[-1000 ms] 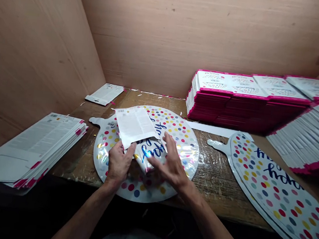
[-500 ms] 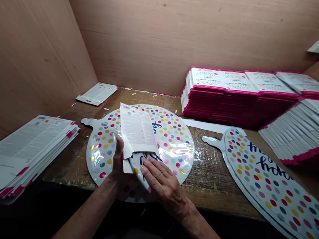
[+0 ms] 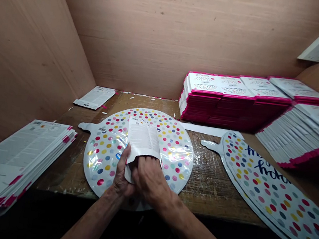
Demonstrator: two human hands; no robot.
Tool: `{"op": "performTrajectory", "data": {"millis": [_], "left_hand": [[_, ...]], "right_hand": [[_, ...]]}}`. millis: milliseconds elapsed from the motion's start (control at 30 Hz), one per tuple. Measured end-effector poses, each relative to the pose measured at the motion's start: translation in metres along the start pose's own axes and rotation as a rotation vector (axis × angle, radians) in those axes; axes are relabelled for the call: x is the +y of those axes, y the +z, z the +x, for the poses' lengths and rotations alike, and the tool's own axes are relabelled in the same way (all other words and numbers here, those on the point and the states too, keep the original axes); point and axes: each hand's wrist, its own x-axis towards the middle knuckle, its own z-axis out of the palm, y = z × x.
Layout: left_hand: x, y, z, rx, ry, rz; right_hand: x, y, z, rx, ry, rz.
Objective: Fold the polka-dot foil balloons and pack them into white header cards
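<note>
Sleeve in hand: one printed paper sleeve [image 3: 144, 139], at the centre of the clock, tilted over the balloon, its mouth toward me at 6 o'clock.
Left hand: my left hand [image 3: 123, 175] is clamped on the sleeve, thumb along its 8 o'clock edge; the other fingers are mostly hidden.
Right hand: my right hand [image 3: 152, 178] is bunched, its fingers pushed into the mouth — I cannot tell whether they pinch anything inside.
Balloon below: one flat, dotted round balloon [image 3: 178, 152], neck at 9 o'clock.
Balloons at 3 to 4 o'clock: at least two dotted balloons [image 3: 277, 194], overlapping.
Pink-edged piles: five that I can make out [image 3: 233, 105], around 2 o'clock.
Sleeve pile: one pile of several sleeves [image 3: 20, 153], between 8 and 9 o'clock.
White strip: one [image 3: 207, 130], between 2 and 3 o'clock.
</note>
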Motion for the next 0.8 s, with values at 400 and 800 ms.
{"op": "performTrajectory", "data": {"millis": [400,800], "left_hand": [[0.029,-0.015,0.014,0.05,0.886,2.159],[-0.01,-0.024,0.043,-0.765,0.756,2.26]], "right_hand": [[0.02,-0.046,-0.091,0.137,-0.127,0.164],[0.068,-0.06,-0.095,-0.087,-0.119,-0.032]]}}
